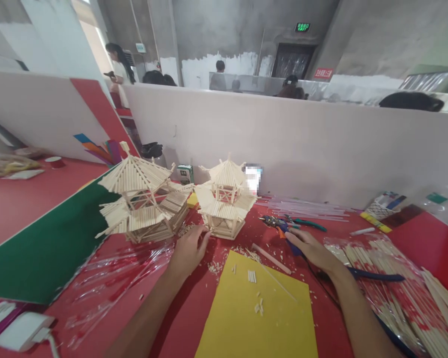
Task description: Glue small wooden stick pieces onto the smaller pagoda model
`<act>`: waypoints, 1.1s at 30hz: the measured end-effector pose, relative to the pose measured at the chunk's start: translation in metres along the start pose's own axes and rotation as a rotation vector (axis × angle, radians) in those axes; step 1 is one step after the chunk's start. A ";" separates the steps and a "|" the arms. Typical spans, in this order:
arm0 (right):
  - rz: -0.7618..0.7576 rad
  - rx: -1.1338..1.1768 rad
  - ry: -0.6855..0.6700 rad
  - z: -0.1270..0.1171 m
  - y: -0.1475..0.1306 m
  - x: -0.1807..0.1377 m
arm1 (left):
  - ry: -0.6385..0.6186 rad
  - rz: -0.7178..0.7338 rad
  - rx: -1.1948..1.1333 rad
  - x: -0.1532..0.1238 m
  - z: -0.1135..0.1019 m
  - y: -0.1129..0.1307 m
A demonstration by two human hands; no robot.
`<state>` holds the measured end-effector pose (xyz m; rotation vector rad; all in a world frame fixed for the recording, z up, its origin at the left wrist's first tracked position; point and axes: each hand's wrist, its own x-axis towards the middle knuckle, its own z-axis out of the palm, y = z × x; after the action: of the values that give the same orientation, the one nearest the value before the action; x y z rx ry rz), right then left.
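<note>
My left hand (189, 251) has its fingers curled at the left corner of the base of a small two-tiered pagoda model (226, 209) made of thin wooden sticks. Thumb and forefinger appear to grip that corner. Around the blue handle of a glue gun (293, 244) with an orange trigger, my right hand (313, 250) is closed; the gun's tip points left, towards the pagoda. A larger stick pagoda (142, 199) stands to the left. Short cut stick pieces (251, 276) lie on a yellow sheet (261, 323) in front of me.
Green-handled pliers (309, 223) and clear glue sticks (306, 206) lie behind the glue gun. Bagged wooden sticks (392, 293) cover the right side. A green board (52, 243) stands at left, a white partition (302, 144) behind. A white charger (22, 330) sits front left.
</note>
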<state>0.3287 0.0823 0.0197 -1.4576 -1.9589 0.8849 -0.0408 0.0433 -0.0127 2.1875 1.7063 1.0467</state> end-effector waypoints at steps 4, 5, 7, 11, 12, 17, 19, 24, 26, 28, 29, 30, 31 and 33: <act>-0.011 0.072 -0.016 0.005 -0.008 -0.002 | 0.027 -0.008 0.009 -0.001 0.000 0.001; -0.022 0.076 -0.035 0.008 -0.011 -0.001 | 0.027 -0.012 0.013 -0.001 0.000 0.001; -0.053 0.079 -0.084 0.013 -0.016 0.001 | 0.018 -0.014 0.022 -0.001 0.001 0.001; -0.101 0.070 -0.174 0.022 -0.028 0.005 | 0.015 -0.014 0.033 -0.001 0.002 -0.001; -0.109 0.084 -0.186 0.024 -0.031 0.005 | 0.011 -0.015 0.035 -0.001 0.003 -0.001; -0.083 0.326 -0.265 0.040 -0.047 0.000 | 0.020 -0.029 0.080 -0.001 0.003 -0.003; -0.055 0.414 -0.276 0.047 -0.047 -0.002 | 0.027 -0.038 0.095 -0.001 0.002 -0.004; -0.096 0.316 -0.207 0.059 -0.045 -0.003 | 0.011 -0.054 0.087 -0.002 0.001 -0.003; -0.138 0.250 -0.127 0.062 -0.051 -0.005 | 0.011 -0.052 0.084 -0.002 0.001 -0.003; -0.146 0.195 -0.060 0.065 -0.063 -0.007 | 0.010 -0.044 0.080 -0.002 0.001 -0.003; -0.136 0.166 -0.034 0.067 -0.069 -0.007 | 0.008 -0.038 0.077 -0.003 0.001 -0.003; -0.126 0.135 -0.022 0.070 -0.076 -0.008 | 0.005 -0.032 0.073 -0.003 0.000 -0.003; -0.119 0.106 -0.017 0.073 -0.081 -0.008 | 0.002 -0.028 0.069 -0.003 0.000 -0.003; -0.127 0.041 -0.023 0.079 -0.087 -0.006 | -0.002 -0.031 0.064 -0.003 -0.001 -0.002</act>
<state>0.2184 0.0447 0.0360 -1.2895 -2.0138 0.8838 -0.0434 0.0414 -0.0147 2.1916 1.7906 0.9953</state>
